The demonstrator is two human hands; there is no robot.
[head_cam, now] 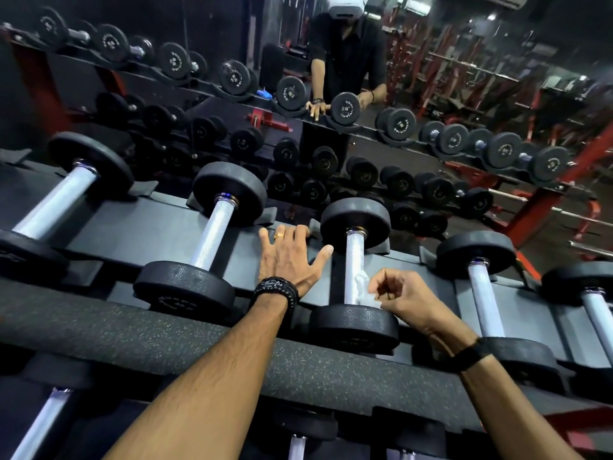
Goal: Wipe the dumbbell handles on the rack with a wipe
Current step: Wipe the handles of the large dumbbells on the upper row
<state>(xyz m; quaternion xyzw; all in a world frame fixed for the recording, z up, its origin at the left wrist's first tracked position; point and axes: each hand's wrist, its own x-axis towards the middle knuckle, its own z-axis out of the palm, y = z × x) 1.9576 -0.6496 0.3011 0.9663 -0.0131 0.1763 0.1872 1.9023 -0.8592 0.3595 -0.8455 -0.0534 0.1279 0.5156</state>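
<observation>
While no label reads clearly, right hand presses wipe on handle.

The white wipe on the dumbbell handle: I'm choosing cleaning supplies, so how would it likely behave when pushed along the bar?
The white wipe looks crumpled and bunched, so it is probably soft and floppy. Pinched in the right hand against the knurled handle, it may snag rather than slide. It likely weighs almost nothing.

Dim gym, overhead light, glinting chrome, soft background, curved wide-angle edges
</observation>
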